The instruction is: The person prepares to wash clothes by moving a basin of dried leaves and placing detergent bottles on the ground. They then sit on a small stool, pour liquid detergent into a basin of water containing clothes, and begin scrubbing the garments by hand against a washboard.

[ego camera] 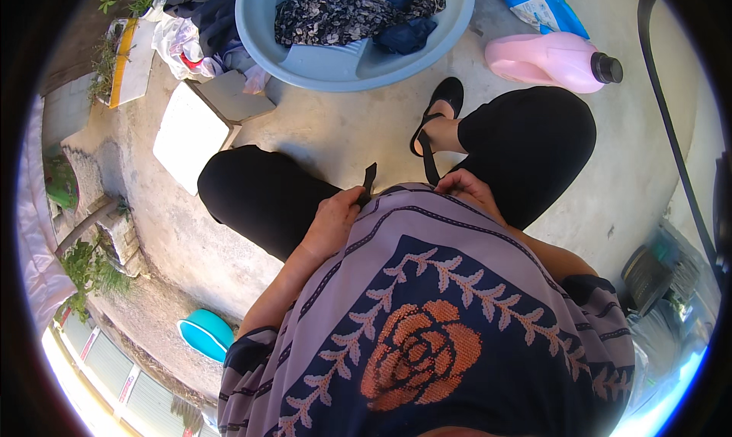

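Observation:
My left hand (334, 220) is closed at the waist, with a black strap end (370, 177) sticking up from its fingers. Across from it, my right hand (469, 190) is curled at the shirt hem, its fingers pinching a second black strap (428, 158). The hem partly hides those fingers. Both hands rest against a patterned shirt (423, 345) with an orange rose, over black trousers (532, 145). Beyond them a light blue plastic basin (326, 68) holds a dark floral cloth (331, 14) and a navy cloth (405, 36).
A pink bottle (543, 60) with a black cap lies near a blue-and-white packet (543, 5). A white-topped stool (191, 137) stands by the left knee. Farther left are piled clothes (209, 14), a planter (128, 65) and a turquoise basin (206, 334). A black hose-like strip (666, 111) runs down the right.

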`<state>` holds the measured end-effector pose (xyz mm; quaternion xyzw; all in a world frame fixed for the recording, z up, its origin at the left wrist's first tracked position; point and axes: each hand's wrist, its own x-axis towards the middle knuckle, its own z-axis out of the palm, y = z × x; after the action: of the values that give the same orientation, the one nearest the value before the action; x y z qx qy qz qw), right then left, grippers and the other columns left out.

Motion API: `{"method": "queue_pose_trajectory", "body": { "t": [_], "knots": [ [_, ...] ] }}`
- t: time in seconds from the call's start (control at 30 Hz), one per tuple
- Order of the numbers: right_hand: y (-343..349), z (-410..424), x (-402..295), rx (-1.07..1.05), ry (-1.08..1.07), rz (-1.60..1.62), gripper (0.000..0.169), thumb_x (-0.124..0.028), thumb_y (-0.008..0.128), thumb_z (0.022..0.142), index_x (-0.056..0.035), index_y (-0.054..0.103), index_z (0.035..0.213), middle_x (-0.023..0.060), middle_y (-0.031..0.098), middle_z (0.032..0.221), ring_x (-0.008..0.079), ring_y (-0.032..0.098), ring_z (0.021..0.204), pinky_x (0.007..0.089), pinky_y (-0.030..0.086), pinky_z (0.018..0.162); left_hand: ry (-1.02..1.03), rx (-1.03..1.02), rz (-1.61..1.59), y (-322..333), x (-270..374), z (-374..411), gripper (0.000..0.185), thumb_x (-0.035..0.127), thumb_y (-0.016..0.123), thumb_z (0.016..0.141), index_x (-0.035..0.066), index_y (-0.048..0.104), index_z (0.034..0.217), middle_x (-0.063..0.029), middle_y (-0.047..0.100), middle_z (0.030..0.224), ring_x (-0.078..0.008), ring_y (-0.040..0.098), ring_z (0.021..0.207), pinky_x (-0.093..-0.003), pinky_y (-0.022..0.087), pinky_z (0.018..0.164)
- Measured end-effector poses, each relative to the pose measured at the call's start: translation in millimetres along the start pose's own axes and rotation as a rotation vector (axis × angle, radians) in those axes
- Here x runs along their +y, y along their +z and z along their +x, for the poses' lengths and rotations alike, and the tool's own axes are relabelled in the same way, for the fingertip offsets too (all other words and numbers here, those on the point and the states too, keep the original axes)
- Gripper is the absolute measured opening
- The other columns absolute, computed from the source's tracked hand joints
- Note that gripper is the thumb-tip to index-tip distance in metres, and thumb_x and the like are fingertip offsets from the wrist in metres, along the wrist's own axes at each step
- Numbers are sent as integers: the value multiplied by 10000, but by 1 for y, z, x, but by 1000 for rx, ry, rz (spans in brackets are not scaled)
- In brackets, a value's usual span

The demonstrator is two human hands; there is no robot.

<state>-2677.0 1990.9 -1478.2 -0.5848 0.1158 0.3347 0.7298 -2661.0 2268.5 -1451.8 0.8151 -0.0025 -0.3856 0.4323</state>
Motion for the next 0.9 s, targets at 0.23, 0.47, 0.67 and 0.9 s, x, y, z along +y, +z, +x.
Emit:
{"method": "queue_pose_trajectory", "body": {
  "t": [0.23, 0.47, 0.67, 0.9],
  "knots": [
    [11, 11, 10, 96, -51, -155, 193, -13, 497, 857, -20, 536, 1047, 56, 577, 973, 127, 541, 917, 240, 426, 842, 2, -128, -137, 0, -27, 22, 244, 151, 592, 817, -5, 624, 1001, -190, 641, 830, -246, 628, 732, -303, 481, 705],
    [9, 10, -1, -17, -22, -453, 211, -94, 625, 810, -27, 562, 1000, 72, 585, 928, 122, 555, 868, 241, 440, 777, -6, 128, -743, 13, -32, 18, 182, 145, 557, 911, -17, 640, 920, 8, 590, 716, -54, 495, 664, -231, 434, 611],
    [16, 1, -13, 47, -47, -328, 125, -114, 601, 870, -36, 562, 959, 29, 578, 848, 80, 545, 799, 209, 434, 711, 103, 429, -688, -4, -8, -2, 178, 136, 539, 922, -10, 625, 975, 13, 550, 760, -57, 471, 732, -205, 401, 680],
    [10, -35, -46, 193, -204, -290, 82, -70, 559, 891, -40, 559, 967, -2, 555, 788, 45, 497, 720, 179, 401, 649, 96, 619, -774, -52, 29, -41, 212, 160, 519, 933, 28, 588, 1084, 29, 560, 788, -24, 486, 676, -159, 405, 525]
  ]
}}
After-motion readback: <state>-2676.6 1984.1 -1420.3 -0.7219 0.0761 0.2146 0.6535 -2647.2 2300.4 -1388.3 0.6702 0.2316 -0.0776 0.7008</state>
